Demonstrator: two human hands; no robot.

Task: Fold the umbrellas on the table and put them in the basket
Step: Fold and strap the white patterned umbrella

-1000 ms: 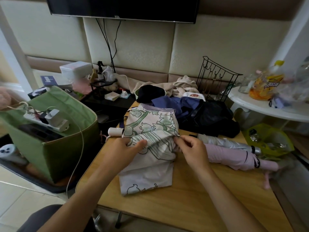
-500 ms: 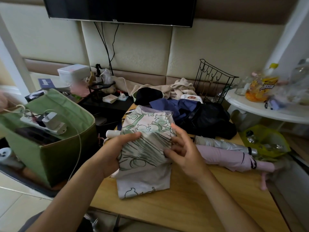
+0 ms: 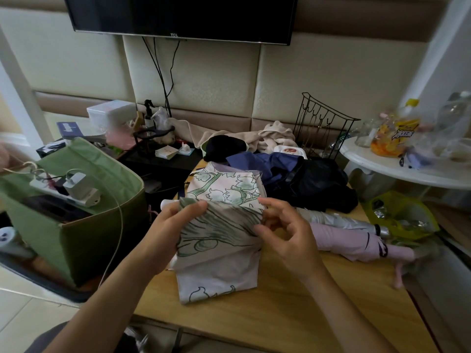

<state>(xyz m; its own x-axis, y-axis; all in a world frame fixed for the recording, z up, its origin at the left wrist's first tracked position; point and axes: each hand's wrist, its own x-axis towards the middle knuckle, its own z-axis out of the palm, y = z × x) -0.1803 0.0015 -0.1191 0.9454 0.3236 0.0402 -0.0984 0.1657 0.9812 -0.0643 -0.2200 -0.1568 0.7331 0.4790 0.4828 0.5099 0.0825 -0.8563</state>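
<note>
On the worktop, flowery umbrella now bunched tighter, left hand gripping cloth, right hand fingers pinching its edge, folding not done.

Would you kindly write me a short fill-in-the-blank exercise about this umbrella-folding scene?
1. Both hands, left hand and right hand, hold the ____-printed umbrella.
2. The folded pink umbrella lies on the ____ table.
3. The fabric basket is coloured ____.
4. A ____ hangs on the wall above.

Missing words: leaf; wooden; green; television
</note>
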